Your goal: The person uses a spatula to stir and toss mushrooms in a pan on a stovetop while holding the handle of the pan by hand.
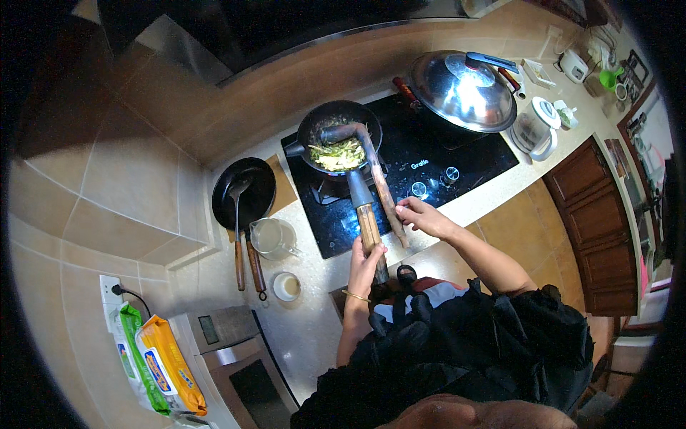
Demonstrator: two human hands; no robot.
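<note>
My left hand [365,265] grips the wooden handle [368,225] of a dark wok [311,115] on the black glass cooktop [343,233]. Chopped green and pale yellow food [343,155] lies in the wok. A brown, bent, stick-like utensil [379,177] crosses the wok's right rim, its angled end over the food and its long shaft slanting towards me. At that shaft's lower part are the fingertips of my right hand [426,217]; whether they hold it or only touch it, I cannot tell.
Left of the cooktop are a black frying pan [262,182] with a turner [237,214] in it, a clear jug [273,241] and a cup [286,286]. A domed metal lid [455,96] covers a pan at the back right, beside a clear pitcher [530,128]. Wipe packs [171,364] sit lower left.
</note>
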